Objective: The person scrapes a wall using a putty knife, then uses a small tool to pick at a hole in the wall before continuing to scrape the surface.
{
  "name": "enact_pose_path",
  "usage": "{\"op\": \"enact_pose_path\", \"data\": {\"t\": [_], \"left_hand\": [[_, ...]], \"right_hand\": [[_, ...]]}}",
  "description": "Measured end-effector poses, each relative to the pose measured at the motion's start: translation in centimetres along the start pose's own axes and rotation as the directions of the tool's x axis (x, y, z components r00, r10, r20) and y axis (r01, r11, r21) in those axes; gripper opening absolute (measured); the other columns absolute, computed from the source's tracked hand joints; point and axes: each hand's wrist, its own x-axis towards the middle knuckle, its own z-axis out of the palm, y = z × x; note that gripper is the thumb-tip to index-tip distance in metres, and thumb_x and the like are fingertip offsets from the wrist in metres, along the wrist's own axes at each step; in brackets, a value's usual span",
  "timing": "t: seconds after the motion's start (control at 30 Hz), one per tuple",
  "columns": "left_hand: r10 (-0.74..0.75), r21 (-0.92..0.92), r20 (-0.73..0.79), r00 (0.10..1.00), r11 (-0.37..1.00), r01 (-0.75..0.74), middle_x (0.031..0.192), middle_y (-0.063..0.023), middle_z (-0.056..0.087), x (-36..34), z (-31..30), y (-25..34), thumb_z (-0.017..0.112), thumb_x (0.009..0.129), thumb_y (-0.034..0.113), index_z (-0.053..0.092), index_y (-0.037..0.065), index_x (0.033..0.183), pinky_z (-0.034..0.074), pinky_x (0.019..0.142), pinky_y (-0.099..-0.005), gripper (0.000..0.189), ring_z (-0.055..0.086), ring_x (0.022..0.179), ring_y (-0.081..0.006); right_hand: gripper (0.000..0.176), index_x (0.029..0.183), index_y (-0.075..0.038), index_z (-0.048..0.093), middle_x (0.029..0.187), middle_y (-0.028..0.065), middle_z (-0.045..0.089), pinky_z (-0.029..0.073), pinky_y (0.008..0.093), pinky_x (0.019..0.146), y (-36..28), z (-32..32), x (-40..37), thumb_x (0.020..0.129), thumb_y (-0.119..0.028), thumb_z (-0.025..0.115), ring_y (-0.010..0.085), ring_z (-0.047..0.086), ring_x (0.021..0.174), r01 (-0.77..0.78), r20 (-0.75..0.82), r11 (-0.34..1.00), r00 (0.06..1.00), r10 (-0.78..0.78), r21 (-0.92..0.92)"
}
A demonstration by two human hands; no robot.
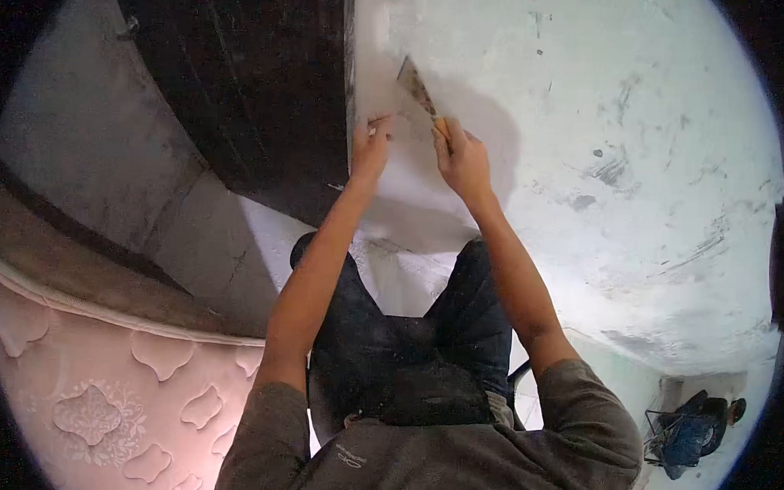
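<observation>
A putty knife (421,89) with a yellowish handle and a stained, tapering metal blade is gripped in my right hand (464,161). Its blade points up and left, over the pale wall (587,105). To its left, my left hand (371,145) is raised near the wall beside the edge of the dark door (259,85). The fingers of that hand are bent close together, and whether they hold anything is too small to make out. Shadows of the hands and tool fall on the wall.
A pink patterned mattress (85,390) lies at the lower left. Dark marks and scrapes are spread over the wall at the right. Dark items on a small folding frame (688,432) stand at the lower right. My knees are close to the wall's foot.
</observation>
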Motion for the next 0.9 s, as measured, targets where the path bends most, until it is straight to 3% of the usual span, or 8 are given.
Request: {"op": "enact_pose_path", "data": {"t": [0.3,0.33,0.4,0.5,0.6,0.7,0.83,0.9], "left_hand": [[-0.029,-0.048,-0.009,1.0,0.998,0.028,0.1,-0.0014,0.062,0.1,-0.1,0.1,0.057,0.09,0.023,0.059,0.009,0.105,0.042,0.066,-0.0259,0.02,0.054,0.078,-0.0122],[-0.016,-0.042,-0.01,1.0,0.999,0.015,0.1,-0.0014,0.062,0.1,0.0,0.1,0.057,0.091,0.023,0.059,0.008,0.105,0.042,0.066,-0.0258,0.021,0.054,0.078,-0.012],[0.005,-0.036,-0.011,1.0,0.999,-0.005,0.1,-0.0014,0.062,0.2,0.1,0.1,0.057,0.091,0.023,0.059,0.008,0.106,0.042,0.066,-0.0258,0.022,0.055,0.079,-0.0118],[-0.028,-0.047,-0.005,1.0,0.998,0.028,0.1,-0.0016,0.062,0.4,0.0,0.2,0.057,0.091,0.022,0.059,0.008,0.106,0.042,0.067,-0.0259,0.022,0.055,0.079,-0.0117],[-0.047,-0.026,-0.017,0.999,0.999,0.047,0.101,-0.0018,0.061,-0.1,0.0,0.4,0.057,0.091,0.022,0.059,0.007,0.107,0.042,0.067,-0.0257,0.023,0.055,0.079,-0.0118],[-0.048,-0.015,-0.01,0.999,0.999,0.048,0.101,-0.0016,0.061,0.1,0.1,0.1,0.057,0.091,0.023,0.059,0.007,0.107,0.042,0.067,-0.0259,0.023,0.055,0.08,-0.0118],[-0.012,-0.053,0.0,1.0,0.999,0.012,0.101,-0.0016,0.06,0.3,0.0,0.3,0.057,0.091,0.023,0.059,0.006,0.107,0.042,0.067,-0.0265,0.023,0.055,0.08,-0.0121],[-0.026,-0.053,0.004,1.0,0.998,0.026,0.101,-0.0018,0.06,0.0,-0.2,0.3,0.057,0.091,0.023,0.059,0.006,0.107,0.042,0.067,-0.0266,0.023,0.055,0.08,-0.0123]], "right_hand": [[0.026,0.113,-0.001,0.054,0.089,0.0187,0.066,0.052,0.0389,0.059,-1.4,0.0,-0.2,0.089,-0.009,0.062,0.0352,0.066,0.069,-0.057,-0.324,0.993,0.942,0.086,0.099],[0.026,0.113,-0.001,0.054,0.089,0.0187,0.066,0.052,0.0389,0.059,-0.5,0.5,-0.5,0.089,-0.009,0.062,0.0352,0.066,0.069,-0.058,-0.326,0.994,0.941,0.087,0.097],[0.029,0.115,0.0,0.054,0.088,0.0195,0.066,0.052,0.0372,0.058,0.4,0.8,-0.2,0.089,-0.007,0.062,0.0353,0.066,0.07,-0.029,-0.029,1.0,0.999,0.029,0.0],[0.023,0.11,-0.002,0.055,0.087,0.0191,0.065,0.052,0.039,0.057,-0.7,0.5,-0.7,0.09,-0.012,0.061,0.0362,0.065,0.069,0.008,-0.289,0.997,0.957,0.016,0.082],[0.021,0.108,-0.003,0.054,0.087,0.0188,0.065,0.051,0.0405,0.056,-1.1,0.2,-0.7,0.091,-0.012,0.061,0.0365,0.064,0.069,-0.04,-0.356,0.992,0.931,0.079,0.116],[0.018,0.106,-0.004,0.053,0.089,0.0183,0.066,0.051,0.042,0.056,0.0,0.5,-0.2,0.092,-0.014,0.059,0.0371,0.064,0.07,-0.031,-0.127,0.999,0.991,0.028,-0.016],[0.018,0.107,-0.005,0.052,0.089,0.0182,0.065,0.051,0.0423,0.055,-0.8,0.2,0.1,0.092,-0.013,0.058,0.0373,0.064,0.07,0.018,-0.138,1.0,0.99,-0.015,0.015],[0.015,0.104,-0.007,0.052,0.087,0.0167,0.065,0.051,0.0423,0.055,-2.1,-0.2,-0.1,0.093,-0.015,0.056,0.0363,0.064,0.069,-0.011,-0.347,0.999,0.938,0.028,0.05]]}}
